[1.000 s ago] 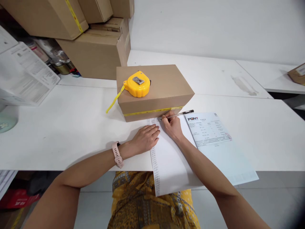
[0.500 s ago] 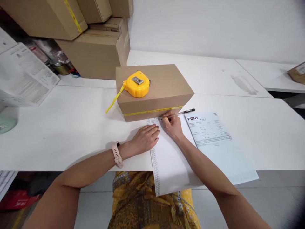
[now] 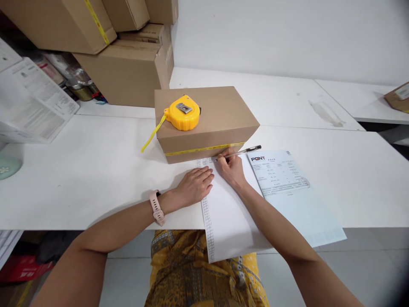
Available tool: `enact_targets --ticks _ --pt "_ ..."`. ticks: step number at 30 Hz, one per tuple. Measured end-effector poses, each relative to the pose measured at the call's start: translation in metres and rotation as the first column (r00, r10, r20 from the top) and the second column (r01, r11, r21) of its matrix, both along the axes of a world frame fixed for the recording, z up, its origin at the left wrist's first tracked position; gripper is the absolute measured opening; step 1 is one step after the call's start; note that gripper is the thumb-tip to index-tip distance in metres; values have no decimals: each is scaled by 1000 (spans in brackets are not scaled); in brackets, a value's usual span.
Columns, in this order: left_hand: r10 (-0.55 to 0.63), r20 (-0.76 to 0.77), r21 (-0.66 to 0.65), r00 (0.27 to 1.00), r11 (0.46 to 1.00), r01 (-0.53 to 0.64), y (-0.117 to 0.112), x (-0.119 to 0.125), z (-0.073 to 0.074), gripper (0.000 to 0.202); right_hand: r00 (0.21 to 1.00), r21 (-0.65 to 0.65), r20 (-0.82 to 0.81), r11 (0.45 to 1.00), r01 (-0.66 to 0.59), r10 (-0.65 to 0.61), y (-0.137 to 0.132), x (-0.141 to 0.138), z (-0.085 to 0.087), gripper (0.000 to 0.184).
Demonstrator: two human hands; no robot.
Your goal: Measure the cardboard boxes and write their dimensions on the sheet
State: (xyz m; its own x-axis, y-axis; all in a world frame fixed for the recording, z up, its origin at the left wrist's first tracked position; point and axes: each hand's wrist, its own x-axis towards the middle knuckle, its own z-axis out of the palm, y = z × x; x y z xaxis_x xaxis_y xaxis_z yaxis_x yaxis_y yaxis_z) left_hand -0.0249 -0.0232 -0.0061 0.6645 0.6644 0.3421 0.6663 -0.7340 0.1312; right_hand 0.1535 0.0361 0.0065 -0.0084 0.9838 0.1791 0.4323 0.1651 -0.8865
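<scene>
My right hand (image 3: 230, 167) grips a clear pen (image 3: 247, 150) with a black end, its tip at the top of a white sheet of paper (image 3: 234, 221). Rows of small dark writing run down the sheet's left side and along its top. My left hand (image 3: 195, 185) lies flat on the sheet's left edge, fingers stretched out, with a pink watch strap on the wrist. Just beyond both hands stands a brown cardboard box (image 3: 220, 113) with yellow tape along its front. A yellow tape measure (image 3: 183, 113) rests on top of it, its wrist cord hanging over the left side.
Right of the sheet lies a printed form headed PONY (image 3: 279, 175), over a pale blue sheet (image 3: 306, 217). Stacked cartons (image 3: 128, 72) stand at the back left, beside a leaning white printed box (image 3: 35, 98). A green object (image 3: 9, 165) sits at the left edge of the white table (image 3: 79, 179).
Hardly anything differs. The whole view has shifted very slightly; both hands, the pen and the paper keep their places.
</scene>
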Motion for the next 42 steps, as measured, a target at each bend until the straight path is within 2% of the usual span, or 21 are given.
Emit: enact_targets --ticks 14,21,23,27,30,33,35,37,40,42 --pt "-4 22 -22 1000 1000 5 0 0 0 29 998 20 60 1000 -19 18 0 -1 0 18" --pt "0 -20 43 1000 999 1 0 0 0 29 999 11 42 1000 -14 13 -1 -1 0 18" --pt "0 -23 59 1000 998 1 0 0 0 29 998 37 54 999 11 -13 0 1 -1 18" --pt "-8 -16 54 1000 999 9 0 -1 1 28 984 176 120 978 112 -134 -3 17 8 17" --pt "-16 4 27 1000 1000 16 1 -3 2 28 902 237 394 967 89 -179 -10 37 19 12" --pt "-20 36 35 999 999 19 3 -3 0 28 686 235 711 972 -21 -157 -21 58 21 13" --pt "-23 57 51 998 999 20 4 -2 -1 27 549 213 824 974 -72 -139 -28 70 15 23" --pt "-24 95 58 995 998 19 4 -1 -2 27 463 204 876 973 -110 -132 -33 80 6 32" --pt "10 201 96 980 995 -30 1 -4 4 26 442 246 882 960 -134 -165 -36 88 -7 43" --pt "78 296 168 952 977 -132 -2 -9 19 23 464 284 862 952 -115 -202 -37 91 -13 49"
